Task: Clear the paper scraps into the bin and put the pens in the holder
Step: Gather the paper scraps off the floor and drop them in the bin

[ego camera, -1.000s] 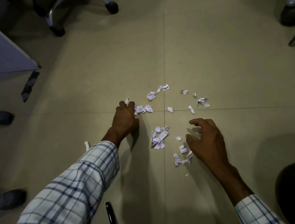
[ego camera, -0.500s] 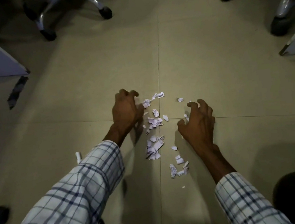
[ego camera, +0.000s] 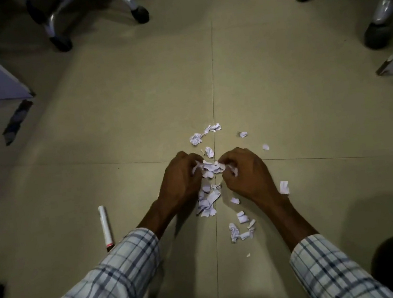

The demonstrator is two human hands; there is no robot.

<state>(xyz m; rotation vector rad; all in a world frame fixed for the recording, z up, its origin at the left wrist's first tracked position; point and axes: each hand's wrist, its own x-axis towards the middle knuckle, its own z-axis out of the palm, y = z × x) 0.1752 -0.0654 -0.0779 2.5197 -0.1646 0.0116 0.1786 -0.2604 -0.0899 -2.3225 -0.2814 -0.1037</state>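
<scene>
Head view, looking down on a tiled floor (ego camera: 138,121). The left hand (ego camera: 179,177) and right hand (ego camera: 247,172) lie knuckles-up, side by side at the centre. Their fingers (ego camera: 189,158) are curled inward toward each other and clamped on a wad of paper scraps (ego camera: 211,168) bunched between the two hands. Below this wad, toward 6 o'clock, a further heap of scraps (ego camera: 208,204) lies on the floor between the wrists.

Loose pieces surround the hands:
- a crumpled strip (ego camera: 204,133) at 12 o'clock;
- two single bits (ego camera: 243,134) at 1 o'clock;
- one piece (ego camera: 284,187) just beside the right wrist at 4 o'clock;
- a small group (ego camera: 242,229) at 5 o'clock, beside the right forearm.

A white pen (ego camera: 106,226) lies on the floor at 8 o'clock from the hands, near the left checked sleeve (ego camera: 112,278) and apart from the scraps. Chair bases with castors (ego camera: 139,14) stand at 11 and 2 o'clock, well apart from the hands.
</scene>
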